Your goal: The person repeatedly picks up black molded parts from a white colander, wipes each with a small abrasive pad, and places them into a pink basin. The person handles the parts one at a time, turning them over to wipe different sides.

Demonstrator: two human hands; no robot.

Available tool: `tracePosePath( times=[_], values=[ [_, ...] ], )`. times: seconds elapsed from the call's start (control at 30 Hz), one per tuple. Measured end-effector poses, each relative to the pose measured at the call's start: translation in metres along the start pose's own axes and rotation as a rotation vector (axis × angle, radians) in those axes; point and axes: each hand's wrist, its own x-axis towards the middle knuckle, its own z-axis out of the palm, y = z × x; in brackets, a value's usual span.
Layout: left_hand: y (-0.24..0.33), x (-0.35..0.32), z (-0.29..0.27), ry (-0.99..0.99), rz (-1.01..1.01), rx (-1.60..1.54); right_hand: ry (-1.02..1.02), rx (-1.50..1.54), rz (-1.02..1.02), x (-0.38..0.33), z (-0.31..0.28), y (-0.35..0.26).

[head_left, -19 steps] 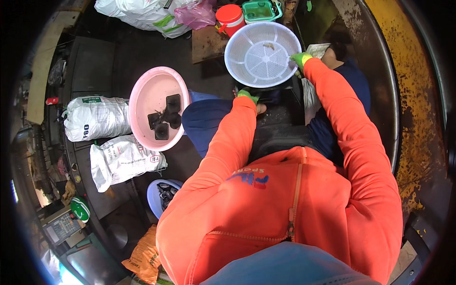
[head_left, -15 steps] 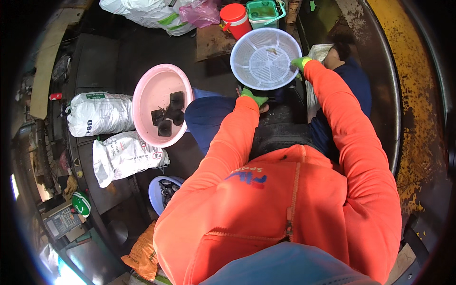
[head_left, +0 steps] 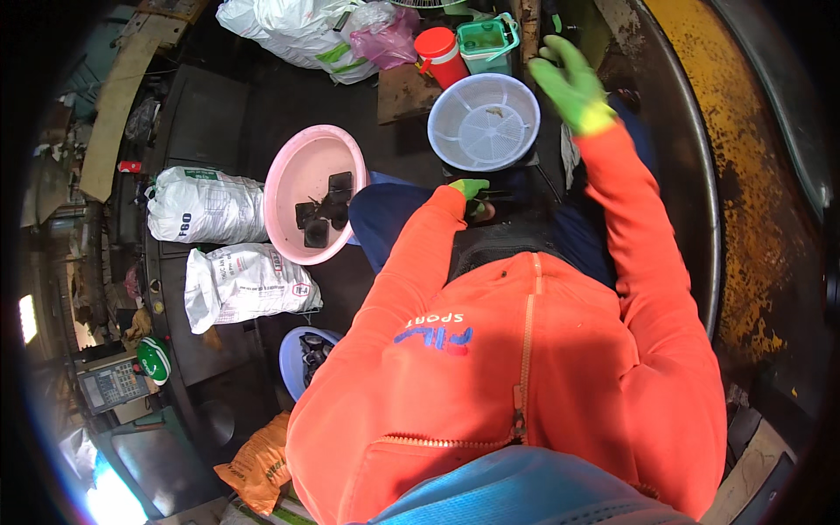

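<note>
A pale blue-white mesh colander (head_left: 477, 144) sits upright ahead of me, on something dark that is mostly hidden beneath it. A small brownish scrap (head_left: 495, 111) lies inside. My right hand (head_left: 573, 87), in a green glove, is raised to the right of the colander, fingers spread and holding nothing. Just below the colander's near rim is my left hand (head_left: 471, 188), also green-gloved, close to my lap; its fingers are mostly hidden. To my left, a pink basin (head_left: 278, 236) holds several black square-faced pieces (head_left: 339, 185).
White sacks (head_left: 210, 206) lie left of the basin. A blue bowl (head_left: 290, 367) of dark pieces is nearer me. A red jug (head_left: 442, 57) and a green basket-like tub (head_left: 486, 39) stand beyond the colander. A rusty yellow metal edge (head_left: 700, 79) runs along the right.
Both hands have let go of the colander, which now sits lower and farther from me. My right hand has risen away from its rim and opened. My left hand stays near my lap.
</note>
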Motion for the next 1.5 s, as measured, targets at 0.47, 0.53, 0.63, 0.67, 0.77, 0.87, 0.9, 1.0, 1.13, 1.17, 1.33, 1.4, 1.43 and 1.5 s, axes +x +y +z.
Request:
tracePosePath(
  times=[0.47,0.53,0.63,0.67,0.77,0.87,0.9,1.0,1.13,1.17,1.33,1.4,1.43,1.5],
  values=[
    [0.029,0.002,0.034,0.001,0.281,1.255,0.723,-0.587,-0.657,-0.243,-0.169,-0.196],
    [0.031,0.000,0.036,0.009,0.265,1.289,0.750,-0.563,-0.575,-0.251,-0.187,-0.197],
    [0.032,-0.002,0.034,0.006,0.255,1.323,0.773,-0.505,-0.463,-0.253,-0.209,-0.194],
    [0.032,-0.002,0.032,0.008,0.254,1.329,0.772,-0.492,-0.440,-0.251,-0.214,-0.194],
    [0.031,-0.002,0.023,-0.004,0.267,1.321,0.755,-0.437,-0.380,-0.239,-0.224,-0.192],
    [0.033,0.002,0.019,-0.025,0.295,1.302,0.730,-0.368,-0.356,-0.220,-0.231,-0.191],
    [0.034,0.004,0.018,-0.036,0.313,1.299,0.719,-0.335,-0.356,-0.214,-0.232,-0.191],
    [0.038,0.013,0.021,-0.078,0.379,1.296,0.670,-0.208,-0.397,-0.190,-0.234,-0.196],
    [0.042,0.025,0.030,-0.143,0.475,1.285,0.535,0.017,-0.483,-0.146,-0.224,-0.209],
    [0.042,0.027,0.032,-0.155,0.493,1.288,0.496,0.077,-0.503,-0.134,-0.217,-0.213],
    [0.032,0.023,0.028,-0.178,0.496,1.363,0.149,0.414,-0.523,-0.066,-0.174,-0.232],
    [0.026,0.016,0.017,-0.147,0.452,1.438,0.746,0.274,-0.477,-0.041,-0.156,-0.213],
    [0.022,0.012,0.009,-0.118,0.413,1.500,1.040,0.198,-0.436,-0.026,-0.147,-0.206],
    [0.016,0.005,-0.008,-0.072,0.320,1.623,0.355,0.315,-0.557,0.002,-0.161,-0.192]
  ],
)
